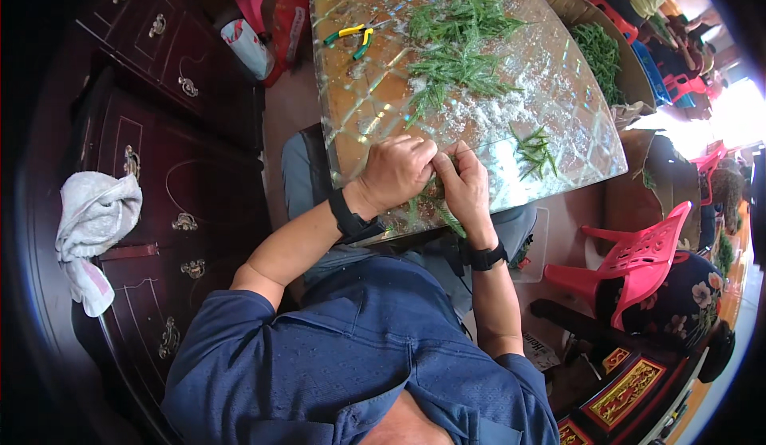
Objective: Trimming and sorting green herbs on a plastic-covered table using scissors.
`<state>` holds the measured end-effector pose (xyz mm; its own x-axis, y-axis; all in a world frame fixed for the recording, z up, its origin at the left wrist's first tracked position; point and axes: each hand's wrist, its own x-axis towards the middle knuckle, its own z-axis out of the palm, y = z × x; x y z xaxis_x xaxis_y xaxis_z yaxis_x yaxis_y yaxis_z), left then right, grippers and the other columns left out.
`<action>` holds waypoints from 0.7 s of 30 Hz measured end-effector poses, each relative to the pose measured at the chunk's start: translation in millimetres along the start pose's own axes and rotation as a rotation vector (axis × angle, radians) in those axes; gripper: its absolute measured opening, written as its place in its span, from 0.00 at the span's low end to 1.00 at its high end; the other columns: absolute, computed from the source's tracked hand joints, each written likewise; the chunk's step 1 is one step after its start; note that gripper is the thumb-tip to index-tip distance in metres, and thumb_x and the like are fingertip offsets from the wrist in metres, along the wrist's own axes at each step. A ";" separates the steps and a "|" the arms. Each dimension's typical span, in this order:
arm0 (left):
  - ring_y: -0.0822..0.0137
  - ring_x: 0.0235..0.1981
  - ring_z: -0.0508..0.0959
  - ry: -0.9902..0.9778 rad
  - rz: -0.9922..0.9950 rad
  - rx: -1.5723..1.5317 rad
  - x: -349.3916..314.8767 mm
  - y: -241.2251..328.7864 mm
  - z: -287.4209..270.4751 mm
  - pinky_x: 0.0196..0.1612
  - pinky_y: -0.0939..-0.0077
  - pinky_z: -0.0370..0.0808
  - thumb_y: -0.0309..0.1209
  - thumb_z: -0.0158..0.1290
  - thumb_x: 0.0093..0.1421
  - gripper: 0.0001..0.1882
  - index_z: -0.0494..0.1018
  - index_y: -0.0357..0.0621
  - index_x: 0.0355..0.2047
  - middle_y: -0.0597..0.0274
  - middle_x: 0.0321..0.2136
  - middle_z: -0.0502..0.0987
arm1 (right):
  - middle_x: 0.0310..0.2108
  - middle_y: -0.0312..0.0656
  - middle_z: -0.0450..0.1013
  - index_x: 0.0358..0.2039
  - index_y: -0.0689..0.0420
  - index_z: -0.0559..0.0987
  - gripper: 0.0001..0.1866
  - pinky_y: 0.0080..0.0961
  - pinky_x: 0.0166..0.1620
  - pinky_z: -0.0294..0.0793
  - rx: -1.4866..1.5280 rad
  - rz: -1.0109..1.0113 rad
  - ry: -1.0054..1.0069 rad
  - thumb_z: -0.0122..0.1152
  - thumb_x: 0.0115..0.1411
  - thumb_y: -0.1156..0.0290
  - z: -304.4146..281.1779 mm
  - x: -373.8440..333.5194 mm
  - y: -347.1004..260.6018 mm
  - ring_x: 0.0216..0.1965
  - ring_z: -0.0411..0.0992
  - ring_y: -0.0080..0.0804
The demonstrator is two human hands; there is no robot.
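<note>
My left hand (pixel 396 171) and my right hand (pixel 465 183) meet at the near edge of a glass-topped table (pixel 375 102). Both are closed around a small bundle of green sprigs (pixel 437 202) that pokes out below the fingers. A large heap of the same green sprigs (pixel 459 42) lies farther up the table. A smaller loose cluster of sprigs (pixel 535 151) rests to the right of my right hand. Yellow-and-green-handled pliers (pixel 355 36) lie on the table's far left part. Each wrist wears a black band.
A dark wooden cabinet (pixel 159 126) with metal handles stands on the left, a white towel (pixel 94 225) draped on it. A pink plastic chair (pixel 634 257) is at the right. A cardboard box of green sprigs (pixel 604 54) sits beyond the table's right edge.
</note>
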<state>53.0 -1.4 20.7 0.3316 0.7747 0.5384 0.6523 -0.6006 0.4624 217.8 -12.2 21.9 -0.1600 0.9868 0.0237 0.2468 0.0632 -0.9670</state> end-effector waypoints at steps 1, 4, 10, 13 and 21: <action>0.45 0.24 0.74 0.074 0.020 0.029 0.4 1.1 -0.7 0.27 0.60 0.71 0.28 0.60 0.50 0.08 0.72 0.40 0.27 0.51 0.22 0.75 | 0.22 0.27 0.69 0.32 0.60 0.75 0.07 0.17 0.28 0.63 -0.016 -0.008 0.040 0.60 0.65 0.70 2.4 -0.5 -4.6 0.25 0.63 0.13; 0.51 0.24 0.76 0.034 -0.112 -0.044 -1.4 3.3 -7.8 0.27 0.61 0.71 0.29 0.59 0.52 0.07 0.74 0.40 0.29 0.51 0.23 0.75 | 0.21 0.30 0.70 0.32 0.60 0.75 0.07 0.19 0.27 0.64 -0.077 -0.071 0.096 0.60 0.65 0.71 2.5 -0.9 -6.0 0.24 0.64 0.16; 0.66 0.30 0.80 -0.300 -0.423 -0.372 -18.4 -19.1 -1.7 0.32 0.67 0.74 0.29 0.57 0.57 0.06 0.76 0.41 0.33 0.56 0.27 0.79 | 0.21 0.42 0.75 0.33 0.61 0.75 0.06 0.25 0.27 0.70 -0.235 -0.309 0.054 0.60 0.64 0.72 4.0 -1.7 -10.8 0.21 0.73 0.27; 0.76 0.36 0.78 -0.282 -0.819 -1.544 -27.5 -26.0 0.0 0.38 0.74 0.74 0.28 0.56 0.61 0.06 0.77 0.39 0.36 0.63 0.31 0.81 | 0.22 0.43 0.76 0.33 0.61 0.75 0.06 0.26 0.27 0.71 -0.245 -0.354 0.056 0.60 0.64 0.72 3.2 -0.1 -9.3 0.22 0.74 0.30; 0.74 0.34 0.77 0.008 -1.048 -1.691 -26.9 -9.4 4.4 0.39 0.78 0.72 0.27 0.53 0.64 0.06 0.78 0.40 0.33 0.67 0.31 0.80 | 0.23 0.42 0.76 0.32 0.59 0.74 0.06 0.25 0.27 0.71 -0.288 -0.280 0.073 0.59 0.65 0.71 17.5 -1.4 -5.6 0.22 0.74 0.27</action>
<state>40.9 -15.8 -1.2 0.3121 0.8881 -0.3376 -0.6386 0.4591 0.6175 200.0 -16.6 22.8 -0.1936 0.9329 0.3036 0.4626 0.3596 -0.8104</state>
